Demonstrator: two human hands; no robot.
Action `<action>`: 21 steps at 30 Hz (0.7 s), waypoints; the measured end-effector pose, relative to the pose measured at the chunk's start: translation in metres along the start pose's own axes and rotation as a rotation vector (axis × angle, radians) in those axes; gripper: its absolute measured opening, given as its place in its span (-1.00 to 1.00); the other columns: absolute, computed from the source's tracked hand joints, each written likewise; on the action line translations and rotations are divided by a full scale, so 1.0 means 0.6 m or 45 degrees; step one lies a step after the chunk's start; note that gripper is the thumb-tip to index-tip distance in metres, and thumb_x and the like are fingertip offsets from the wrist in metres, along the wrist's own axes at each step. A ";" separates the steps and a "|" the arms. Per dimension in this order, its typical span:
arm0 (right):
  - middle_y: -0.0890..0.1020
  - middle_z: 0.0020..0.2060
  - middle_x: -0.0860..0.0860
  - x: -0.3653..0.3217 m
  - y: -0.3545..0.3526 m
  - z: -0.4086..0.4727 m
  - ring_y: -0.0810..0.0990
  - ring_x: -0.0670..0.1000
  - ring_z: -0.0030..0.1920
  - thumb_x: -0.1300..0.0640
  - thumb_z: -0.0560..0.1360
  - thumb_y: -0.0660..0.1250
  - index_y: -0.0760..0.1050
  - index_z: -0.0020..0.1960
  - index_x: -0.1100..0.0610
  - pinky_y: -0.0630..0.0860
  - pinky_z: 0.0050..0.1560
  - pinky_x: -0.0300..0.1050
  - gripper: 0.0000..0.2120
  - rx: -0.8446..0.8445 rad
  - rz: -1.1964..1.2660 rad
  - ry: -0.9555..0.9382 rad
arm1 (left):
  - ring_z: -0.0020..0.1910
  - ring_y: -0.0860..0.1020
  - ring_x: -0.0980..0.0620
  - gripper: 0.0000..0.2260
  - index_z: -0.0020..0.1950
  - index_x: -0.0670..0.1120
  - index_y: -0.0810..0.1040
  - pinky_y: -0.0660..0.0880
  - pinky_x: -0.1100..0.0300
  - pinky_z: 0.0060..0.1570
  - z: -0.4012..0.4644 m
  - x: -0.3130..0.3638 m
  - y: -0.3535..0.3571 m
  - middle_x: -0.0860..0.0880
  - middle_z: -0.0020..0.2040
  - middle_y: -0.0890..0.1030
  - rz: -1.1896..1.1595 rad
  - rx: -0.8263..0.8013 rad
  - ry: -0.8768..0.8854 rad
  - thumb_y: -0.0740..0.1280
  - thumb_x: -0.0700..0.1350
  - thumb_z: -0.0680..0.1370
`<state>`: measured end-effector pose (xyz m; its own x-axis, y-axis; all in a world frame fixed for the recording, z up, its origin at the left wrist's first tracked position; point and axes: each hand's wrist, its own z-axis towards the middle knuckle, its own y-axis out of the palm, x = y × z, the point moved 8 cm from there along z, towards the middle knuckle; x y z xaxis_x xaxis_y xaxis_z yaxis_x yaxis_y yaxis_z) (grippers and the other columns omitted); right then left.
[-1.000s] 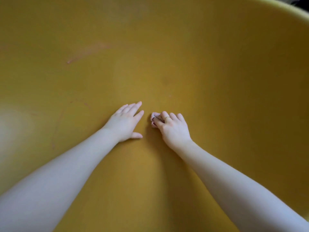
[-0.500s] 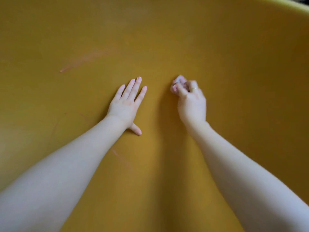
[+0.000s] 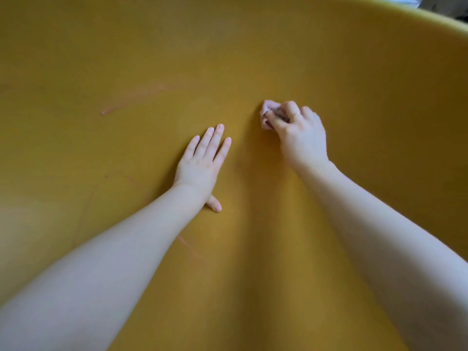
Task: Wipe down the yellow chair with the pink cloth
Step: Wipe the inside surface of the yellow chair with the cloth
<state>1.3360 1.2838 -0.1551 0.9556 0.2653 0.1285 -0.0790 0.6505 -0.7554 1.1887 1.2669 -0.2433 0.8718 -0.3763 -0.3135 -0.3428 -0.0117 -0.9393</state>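
Pink cloth (image 3: 269, 114) bunched small, no clear long axis, pinched in curled right hand (image 3: 300, 136) against yellow chair (image 3: 329, 59), far right of flat, straight-fingered left hand (image 3: 201, 164)

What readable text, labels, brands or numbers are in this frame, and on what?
None: no words, labels, brands or numbers show anywhere.
The yellow chair is plain, with only faint pinkish scuff marks, not writing.
The pink cloth, bunched in the right hand, shows no tag or print.
The ring on that hand shows no readable engraving.
The left hand lies flat on the chair, holding nothing.
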 end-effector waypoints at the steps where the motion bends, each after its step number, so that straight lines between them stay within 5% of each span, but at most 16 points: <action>1: 0.60 -0.21 0.16 0.021 -0.018 0.018 0.51 0.15 -0.38 0.18 0.45 0.14 0.64 -0.02 0.10 0.44 -0.37 -0.10 -0.71 0.101 -0.054 0.074 | 0.48 -0.33 -0.11 0.29 0.46 -0.13 -0.43 -0.27 0.04 0.43 0.001 0.000 0.001 -0.18 0.46 -0.42 0.004 -0.004 -0.005 0.41 0.40 0.17; 4: 0.62 -0.11 0.15 0.053 -0.041 0.035 0.54 0.20 -0.26 0.25 0.47 0.21 0.60 -0.02 0.06 0.44 -0.26 -0.05 -0.77 0.276 0.033 0.334 | 0.47 -0.34 -0.11 0.28 0.46 -0.14 -0.41 -0.27 0.05 0.43 0.000 0.000 0.002 -0.19 0.46 -0.42 -0.002 -0.009 0.010 0.41 0.40 0.18; 6: 0.61 -0.07 0.08 0.030 -0.012 0.013 0.53 0.20 -0.14 0.22 0.52 0.19 0.47 -0.19 -0.12 0.44 -0.15 -0.04 -0.74 0.182 0.270 0.463 | 0.48 -0.33 -0.12 0.27 0.48 -0.14 -0.37 -0.28 0.05 0.43 -0.001 -0.001 -0.001 -0.19 0.46 -0.41 -0.022 -0.004 0.018 0.42 0.38 0.18; 12: 0.56 -0.19 0.12 -0.140 0.070 -0.147 0.48 0.13 -0.35 0.23 0.42 0.31 0.61 0.00 0.14 0.49 -0.37 -0.13 -0.81 -0.256 0.510 0.269 | 0.49 -0.31 -0.11 0.24 0.51 -0.15 -0.28 -0.24 0.06 0.44 -0.014 0.000 -0.012 -0.19 0.48 -0.38 -0.072 -0.012 0.019 0.44 0.35 0.19; 18: 0.53 -0.29 0.17 -0.121 0.040 -0.105 0.50 0.16 -0.38 0.18 0.40 0.34 0.62 -0.09 0.17 0.42 -0.42 -0.12 -0.86 -0.336 0.427 0.001 | 0.51 -0.20 -0.06 0.01 0.52 -0.15 -0.21 -0.20 0.11 0.45 -0.022 0.003 -0.051 -0.15 0.52 -0.27 -0.208 0.061 0.066 0.41 0.17 0.38; 21: 0.51 -0.28 0.18 -0.035 0.003 -0.026 0.51 0.19 -0.35 0.15 0.40 0.24 0.62 -0.15 0.18 0.37 -0.38 -0.12 -0.81 -0.197 0.239 0.058 | 0.51 -0.20 -0.09 -0.01 0.51 -0.15 -0.25 -0.19 0.08 0.45 -0.007 -0.019 -0.090 -0.16 0.52 -0.28 -0.063 0.207 0.032 0.40 0.13 0.41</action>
<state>1.3203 1.2681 -0.1692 0.9404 0.3364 -0.0499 -0.2152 0.4750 -0.8532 1.1960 1.2679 -0.1885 0.8765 -0.4022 -0.2645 -0.2367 0.1185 -0.9643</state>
